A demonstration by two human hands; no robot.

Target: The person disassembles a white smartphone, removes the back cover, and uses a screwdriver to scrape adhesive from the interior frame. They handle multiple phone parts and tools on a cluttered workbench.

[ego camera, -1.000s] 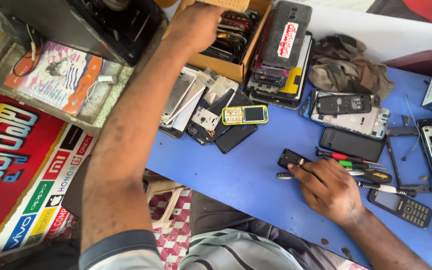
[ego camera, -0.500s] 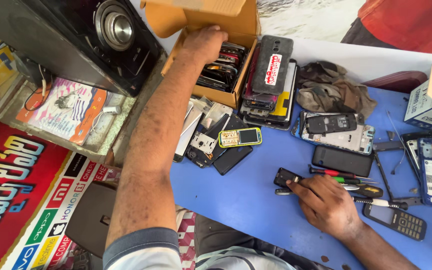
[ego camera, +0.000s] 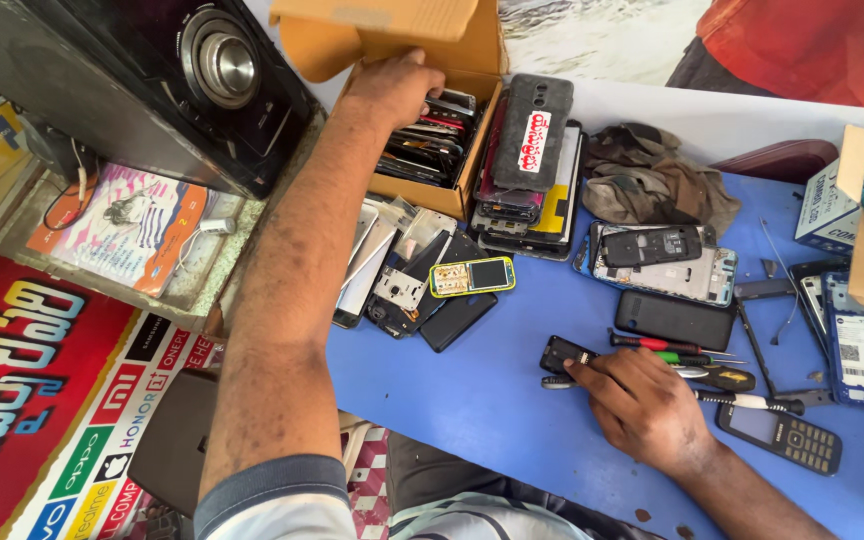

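Left hand (ego camera: pixel 397 90), upper centre of the frame, reaching into an open cardboard box (ego camera: pixel 482 150), fingers curled down over the upright-filed phone parts (ego camera: pixel 430 140) inside; fingertips hidden among the parts, so whether anything is actually pinched cannot be told. Right hand (ego camera: pixel 642 405), lower right of centre, palm down on the blue table (ego camera: pixel 492 400), fingers loosely bent and resting on a small black component (ego camera: pixel 562 353) and on the handles of a row of screwdrivers (ego camera: pixel 697 365); touching or pressing rather than clearly clasping, degree of closure not readable. Parts in the box stood on edge like file cards, probably so that each can be flipped through and picked by one hand. Screwdrivers laid side by side just beside the right hand, likely for ready reach. Stack of phone back covers (ego camera: pixel 527 150) immediately right of the box, touching its wall. Loose frames and screens fanned out below the box, with a yellow-green keypad phone (ego camera: pixel 472 276) lying face up on top of them. Crumpled brown cloth (ego camera: pixel 657 180) at upper right; opened phone chassis (ego camera: pixel 662 260) and a black battery (ego camera: pixel 674 320) below it. Dark keypad phone (ego camera: pixel 780 436) just right of the right hand. Black speaker (ego camera: pixel 152 80) at upper left, beyond the table edge.
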